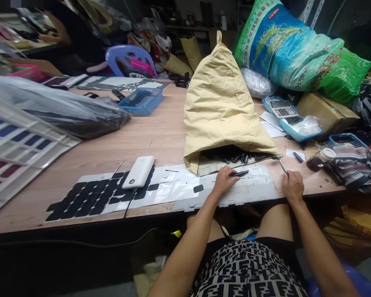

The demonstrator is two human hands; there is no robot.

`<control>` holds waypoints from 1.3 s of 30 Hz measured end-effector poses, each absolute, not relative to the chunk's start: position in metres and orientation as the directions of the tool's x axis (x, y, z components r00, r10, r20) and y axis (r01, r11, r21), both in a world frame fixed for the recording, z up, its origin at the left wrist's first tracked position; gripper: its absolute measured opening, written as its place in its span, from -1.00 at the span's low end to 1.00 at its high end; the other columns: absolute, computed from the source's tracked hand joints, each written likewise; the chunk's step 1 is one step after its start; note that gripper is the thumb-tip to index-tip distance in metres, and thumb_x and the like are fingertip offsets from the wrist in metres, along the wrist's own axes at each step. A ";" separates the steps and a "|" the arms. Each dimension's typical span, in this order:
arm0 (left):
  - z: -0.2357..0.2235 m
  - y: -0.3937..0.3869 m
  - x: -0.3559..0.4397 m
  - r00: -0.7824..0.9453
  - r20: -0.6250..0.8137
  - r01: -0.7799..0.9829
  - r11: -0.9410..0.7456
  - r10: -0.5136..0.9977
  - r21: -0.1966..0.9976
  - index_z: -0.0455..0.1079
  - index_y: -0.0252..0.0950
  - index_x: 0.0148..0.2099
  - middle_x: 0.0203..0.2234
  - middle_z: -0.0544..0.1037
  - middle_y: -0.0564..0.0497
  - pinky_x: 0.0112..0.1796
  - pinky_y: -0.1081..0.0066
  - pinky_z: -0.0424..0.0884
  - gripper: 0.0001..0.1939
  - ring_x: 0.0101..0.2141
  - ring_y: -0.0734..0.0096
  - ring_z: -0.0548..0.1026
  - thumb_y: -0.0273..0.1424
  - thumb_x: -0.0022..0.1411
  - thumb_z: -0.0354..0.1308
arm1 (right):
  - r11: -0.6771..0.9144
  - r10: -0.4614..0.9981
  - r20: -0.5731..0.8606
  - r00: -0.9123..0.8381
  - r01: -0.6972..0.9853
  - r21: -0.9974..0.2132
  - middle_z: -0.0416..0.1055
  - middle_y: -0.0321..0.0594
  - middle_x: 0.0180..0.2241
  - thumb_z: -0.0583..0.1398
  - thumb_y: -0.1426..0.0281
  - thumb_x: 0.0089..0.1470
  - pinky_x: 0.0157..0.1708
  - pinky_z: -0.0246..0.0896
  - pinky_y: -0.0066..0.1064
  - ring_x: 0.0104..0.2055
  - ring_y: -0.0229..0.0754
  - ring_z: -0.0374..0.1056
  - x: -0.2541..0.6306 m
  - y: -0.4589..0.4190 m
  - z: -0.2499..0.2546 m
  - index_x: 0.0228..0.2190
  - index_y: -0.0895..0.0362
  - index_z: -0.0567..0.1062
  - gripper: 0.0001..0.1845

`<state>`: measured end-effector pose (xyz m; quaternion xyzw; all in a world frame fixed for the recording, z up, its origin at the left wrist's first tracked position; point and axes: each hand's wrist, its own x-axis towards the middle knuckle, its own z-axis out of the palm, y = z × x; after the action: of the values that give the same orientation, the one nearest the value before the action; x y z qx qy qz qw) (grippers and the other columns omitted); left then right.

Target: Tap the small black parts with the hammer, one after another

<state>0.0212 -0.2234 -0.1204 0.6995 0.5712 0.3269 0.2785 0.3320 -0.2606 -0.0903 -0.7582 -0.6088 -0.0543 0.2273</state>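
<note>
My left hand (225,181) is closed on one end of a slim black piece (241,173), pressing it against the pale board (250,194) at the table's front edge. What kind of piece it is cannot be made out. To its right, my right hand (293,185) grips a small hammer (283,166) by the handle, with the metal head pointing away from me. Just beyond both hands, a cream cloth bag (222,103) stands with its mouth towards me. Many small black pieces (244,158) lie in that mouth.
Left of the board, a white power bank (138,172) with a cable rests over a sheet of black rounded patches (89,194). A blue basket (145,101) sits farther back. At right are a calculator (283,109), a lidded jar (320,160) and striped cloth (361,167).
</note>
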 end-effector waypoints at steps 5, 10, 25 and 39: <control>-0.120 -0.220 0.025 0.111 0.124 0.604 -0.166 0.986 0.780 0.56 -0.22 -0.21 -0.27 0.53 0.00 -0.05 0.26 0.39 -0.85 -0.12 0.23 0.45 -0.46 0.11 0.35 | 0.118 0.943 0.321 0.089 0.812 -0.572 0.47 -0.03 -0.17 0.03 0.25 0.31 -0.07 0.33 -0.22 -0.11 -0.04 0.40 0.290 -0.287 -0.074 -0.06 0.13 0.54 -0.63; -0.120 -0.220 0.025 0.114 0.109 0.593 -0.156 0.987 0.790 0.56 -0.21 -0.23 -0.27 0.54 0.01 -0.05 0.25 0.38 -0.87 -0.12 0.23 0.45 -0.40 0.12 0.38 | 0.234 0.967 0.241 -0.085 0.672 -0.702 0.53 -0.08 -0.06 0.04 0.26 0.33 -0.02 0.40 -0.19 -0.06 -0.07 0.45 0.244 -0.306 -0.068 0.08 0.07 0.49 -0.60; -0.123 -0.217 0.029 0.037 0.129 0.555 -0.128 0.991 0.822 0.54 -0.23 -0.32 -0.31 0.54 0.04 -0.11 0.29 0.36 -0.84 -0.17 0.26 0.43 -0.51 0.04 0.43 | 0.303 0.952 0.240 -0.190 0.697 -0.650 0.48 -0.07 -0.17 0.01 0.37 0.34 -0.01 0.42 -0.18 -0.11 -0.07 0.45 0.219 -0.310 -0.080 0.15 0.11 0.48 -0.55; -0.122 -0.219 0.030 0.032 0.121 0.554 -0.118 0.992 0.824 0.54 -0.23 -0.30 -0.30 0.55 0.03 -0.09 0.27 0.37 -0.83 -0.16 0.24 0.45 -0.53 0.04 0.40 | 0.263 0.960 0.251 -0.122 0.700 -0.664 0.52 -0.09 -0.12 0.04 0.36 0.33 0.01 0.39 -0.22 -0.06 -0.09 0.46 0.231 -0.308 -0.080 0.10 0.09 0.52 -0.59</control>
<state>0.0303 -0.2186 -0.1215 0.6525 0.5922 0.3650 0.3004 0.2310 -0.3080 -0.0801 -0.5744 -0.7227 0.1967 0.3301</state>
